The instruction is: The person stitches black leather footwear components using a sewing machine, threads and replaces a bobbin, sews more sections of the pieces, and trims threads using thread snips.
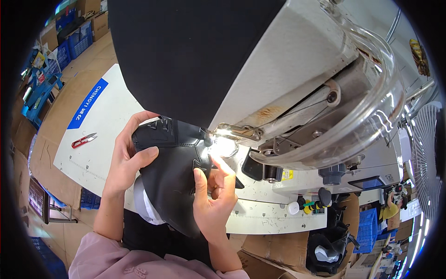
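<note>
A black leather piece with stitched seams and a raised patch lies in front of a sewing machine, its far edge by the lit needle area. My left hand grips its left side, thumb on top and the other fingers mostly hidden behind. On its right side my right hand is closed, thumb and curled fingers pinching the leather close to the light. White material shows under the near left edge. The machine's head hides the needle's exact contact with the leather.
Red-handled thread snips lie on the white table at left. A clear curved guard juts out at right. Small spools stand on the table's right side, above a cardboard box with black pieces. A fan is far right.
</note>
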Available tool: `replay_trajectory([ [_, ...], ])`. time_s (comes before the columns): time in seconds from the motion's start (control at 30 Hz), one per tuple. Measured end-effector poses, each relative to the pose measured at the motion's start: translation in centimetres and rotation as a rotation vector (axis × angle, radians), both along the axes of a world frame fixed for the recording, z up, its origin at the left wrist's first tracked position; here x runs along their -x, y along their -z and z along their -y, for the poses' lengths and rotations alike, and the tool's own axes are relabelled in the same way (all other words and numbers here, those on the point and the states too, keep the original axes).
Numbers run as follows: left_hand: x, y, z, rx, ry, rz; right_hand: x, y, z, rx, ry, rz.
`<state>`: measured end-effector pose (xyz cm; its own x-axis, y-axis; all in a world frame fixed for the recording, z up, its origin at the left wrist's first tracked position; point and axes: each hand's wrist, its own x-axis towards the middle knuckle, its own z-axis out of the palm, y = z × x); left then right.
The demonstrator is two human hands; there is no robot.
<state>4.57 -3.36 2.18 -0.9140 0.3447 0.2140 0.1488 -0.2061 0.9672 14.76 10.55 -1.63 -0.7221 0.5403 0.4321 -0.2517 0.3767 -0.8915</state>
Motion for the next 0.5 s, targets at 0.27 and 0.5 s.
replay_trajectory([
  [0.27,-0.20,-0.21,-0.05,-0.005,-0.007,-0.036,0.17,-0.29,-0.33,0.090,-0.038,-0.021],
  [0.5,-0.27,-0.18,-0.13,0.027,0.030,-0.047,0.08,0.01,-0.90,0.102,-0.033,0.009],
])
